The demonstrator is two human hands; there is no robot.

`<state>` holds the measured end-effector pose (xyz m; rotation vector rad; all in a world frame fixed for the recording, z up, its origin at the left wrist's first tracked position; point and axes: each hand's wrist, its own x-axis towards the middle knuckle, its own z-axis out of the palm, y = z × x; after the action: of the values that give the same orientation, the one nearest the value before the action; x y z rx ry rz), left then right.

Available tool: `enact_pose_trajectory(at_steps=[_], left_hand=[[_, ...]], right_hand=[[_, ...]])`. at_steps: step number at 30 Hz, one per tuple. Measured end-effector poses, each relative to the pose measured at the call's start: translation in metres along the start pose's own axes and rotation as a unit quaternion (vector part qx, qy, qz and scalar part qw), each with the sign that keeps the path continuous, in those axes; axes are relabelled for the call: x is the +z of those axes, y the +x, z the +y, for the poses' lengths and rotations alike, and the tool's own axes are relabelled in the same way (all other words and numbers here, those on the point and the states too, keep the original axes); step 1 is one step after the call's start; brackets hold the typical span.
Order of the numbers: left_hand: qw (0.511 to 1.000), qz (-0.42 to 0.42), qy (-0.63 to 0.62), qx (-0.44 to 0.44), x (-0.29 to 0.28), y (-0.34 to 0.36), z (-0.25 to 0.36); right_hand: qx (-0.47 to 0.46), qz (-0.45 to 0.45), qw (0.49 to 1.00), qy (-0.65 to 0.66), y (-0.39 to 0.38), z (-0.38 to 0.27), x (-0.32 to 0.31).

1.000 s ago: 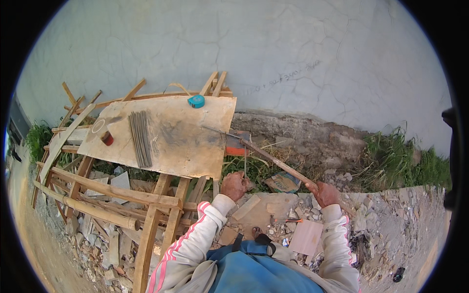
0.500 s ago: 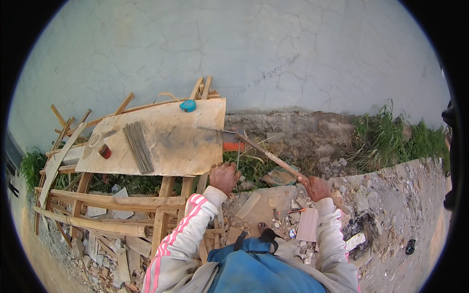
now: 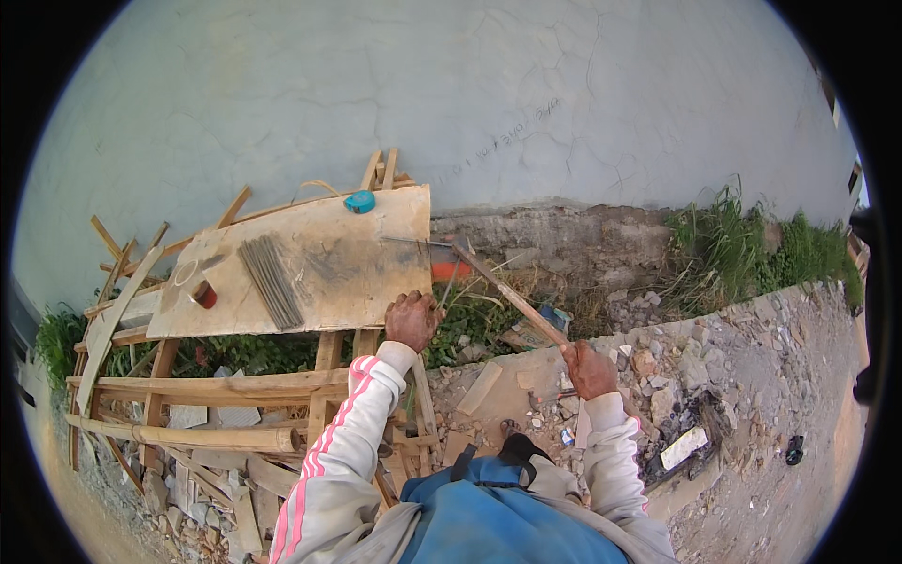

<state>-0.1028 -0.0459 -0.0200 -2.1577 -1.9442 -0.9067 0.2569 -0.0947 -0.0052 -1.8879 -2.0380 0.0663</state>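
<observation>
My right hand point(image 3: 590, 369) is closed round the near end of a long bar handle point(image 3: 517, 299), brown and worn. The bar slants up to the left and its head meets a thin metal rod point(image 3: 413, 241) at the board's right edge. One part of that rod lies over the board; another comes down toward my left hand point(image 3: 413, 320). The fingers of that hand are curled at the rod's lower end, beside the board's near right corner. Several straight rods point(image 3: 270, 282) lie bundled on the stained board point(image 3: 357, 282).
A teal tape measure point(image 3: 360, 201) and a small red container point(image 3: 203, 294) rest on the board. An orange-red piece point(image 3: 451, 271) shows beyond its right edge. Timber framing point(image 3: 216, 388) stands below, with rubble point(image 3: 667, 376) on the ground, grass point(image 3: 723, 244) and a cracked wall point(image 3: 451, 94) behind.
Both hands have shifted left, the right one with the bar handle. The rod's lower part now slants toward the left, where before it hung nearly straight. The view has shifted slightly too.
</observation>
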Motion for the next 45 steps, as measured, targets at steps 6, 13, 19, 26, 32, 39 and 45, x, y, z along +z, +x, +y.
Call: enact_pose_trajectory(at_steps=[6,13,19,26,32,39,45], left_hand=[[1.0,-0.023,0.001,-0.01,0.0,0.002,-0.004],[1.0,-0.009,-0.024,-0.009,-0.001,0.004,-0.016],[0.997,-0.019,-0.071,-0.028,-0.005,0.006,0.002],[0.998,-0.064,0.012,-0.015,0.004,0.012,0.011],[0.992,-0.106,0.033,-0.065,0.014,0.045,0.02],[0.992,-0.096,0.039,-0.07,0.023,0.073,0.043],[0.995,0.023,-0.001,-0.095,-0.035,0.107,0.071]], right_hand=[[-0.004,-0.006,1.0,0.029,-0.013,-0.01,0.002],[0.012,-0.041,0.997,0.065,-0.028,-0.034,-0.007],[0.008,-0.077,0.992,0.098,-0.013,-0.013,-0.018],[0.058,-0.176,0.969,0.166,0.008,0.009,-0.012],[0.027,-0.196,0.94,0.279,0.043,0.021,-0.001],[0.046,-0.165,0.87,0.463,0.122,0.002,0.046],[-0.04,-0.155,0.827,0.539,0.198,-0.001,0.061]])
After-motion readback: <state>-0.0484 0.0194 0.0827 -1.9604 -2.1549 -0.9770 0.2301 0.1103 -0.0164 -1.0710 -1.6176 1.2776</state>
